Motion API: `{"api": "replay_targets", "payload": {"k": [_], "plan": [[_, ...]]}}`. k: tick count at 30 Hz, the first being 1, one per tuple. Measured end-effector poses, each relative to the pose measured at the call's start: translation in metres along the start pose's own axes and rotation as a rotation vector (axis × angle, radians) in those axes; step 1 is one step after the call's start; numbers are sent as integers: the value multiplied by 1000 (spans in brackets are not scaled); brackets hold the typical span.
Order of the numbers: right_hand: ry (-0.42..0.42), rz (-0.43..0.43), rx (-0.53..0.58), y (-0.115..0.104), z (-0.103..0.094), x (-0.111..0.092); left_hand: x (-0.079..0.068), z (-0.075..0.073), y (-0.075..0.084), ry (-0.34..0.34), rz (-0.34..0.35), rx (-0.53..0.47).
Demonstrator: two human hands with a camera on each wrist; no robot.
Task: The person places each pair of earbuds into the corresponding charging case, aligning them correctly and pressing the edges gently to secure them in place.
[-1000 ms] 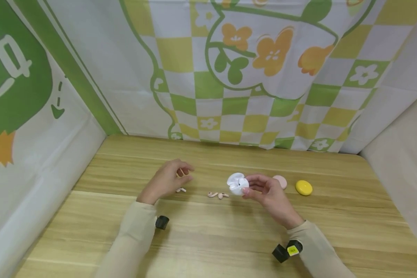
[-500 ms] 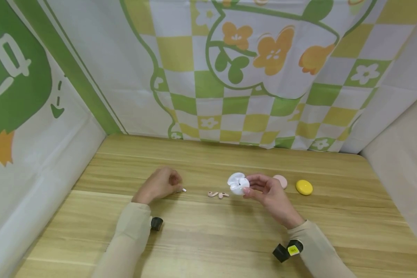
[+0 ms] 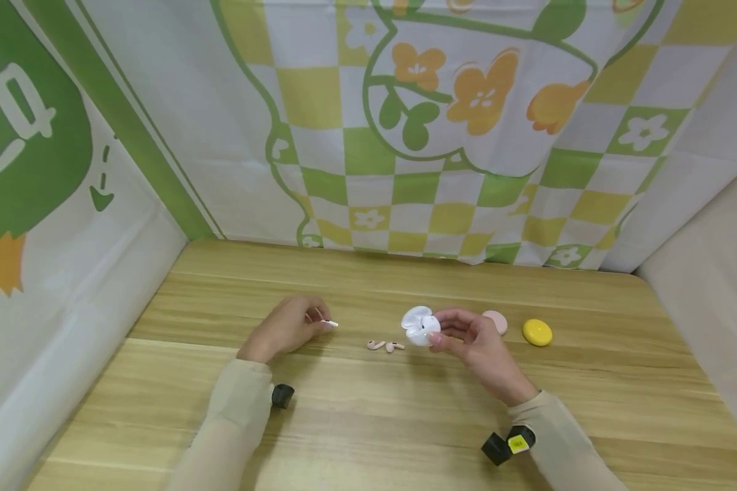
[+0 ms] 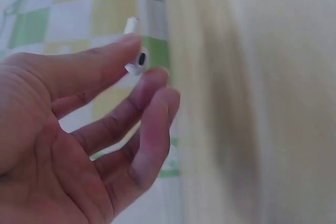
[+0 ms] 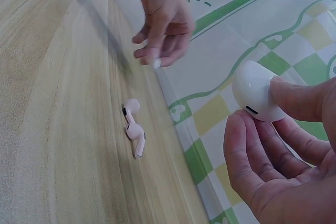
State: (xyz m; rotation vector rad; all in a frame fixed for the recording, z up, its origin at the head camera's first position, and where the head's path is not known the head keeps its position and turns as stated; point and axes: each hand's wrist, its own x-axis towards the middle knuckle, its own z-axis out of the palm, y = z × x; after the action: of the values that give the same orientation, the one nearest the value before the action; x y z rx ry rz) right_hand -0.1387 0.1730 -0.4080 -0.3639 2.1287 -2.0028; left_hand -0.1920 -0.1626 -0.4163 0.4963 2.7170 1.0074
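Observation:
My left hand (image 3: 285, 329) pinches a white earbud (image 3: 330, 323) by thumb and fingertips, held up over the table. In the left wrist view the stem of the earbud (image 4: 132, 25) points up past the thumb, and its dark oval grille shows below. Farther right, my right hand (image 3: 475, 348) grips a white, rounded earbud case (image 3: 422, 329) with its lid flipped up. The case's smooth outside (image 5: 254, 88) faces the right wrist camera, thumb on one side and fingers on the other. Between the hands, two pink earbuds (image 3: 385, 345) lie close together on the table.
Behind my right hand lies a round pink case (image 3: 495, 320), partly covered by the fingers. A round yellow case (image 3: 537, 332) sits to its right. The wooden table (image 3: 368, 423) meets a checked, flowered cloth (image 3: 417, 184) at the back and a white cloth side at left.
My left hand has come down to the white earbud on the table, taken hold of it and raised it slightly to the right. My right hand and the case stay nearly still.

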Motion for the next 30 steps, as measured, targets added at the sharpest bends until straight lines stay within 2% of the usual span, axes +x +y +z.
{"api": "replay_targets", "payload": {"k": [9, 17, 23, 30], "plan": [[4, -9, 0, -1, 0, 0, -5, -4, 48, 46, 219, -106], [13, -15, 2, -1, 1, 1, -7, 4, 83, 106, 372, -163], [10, -17, 1, -2, 1, 2, -6, 12, 94, 122, 420, -168], [11, -18, -11, -5, 1, 1, -5, 18, 99, 164, 504, -139]]}}
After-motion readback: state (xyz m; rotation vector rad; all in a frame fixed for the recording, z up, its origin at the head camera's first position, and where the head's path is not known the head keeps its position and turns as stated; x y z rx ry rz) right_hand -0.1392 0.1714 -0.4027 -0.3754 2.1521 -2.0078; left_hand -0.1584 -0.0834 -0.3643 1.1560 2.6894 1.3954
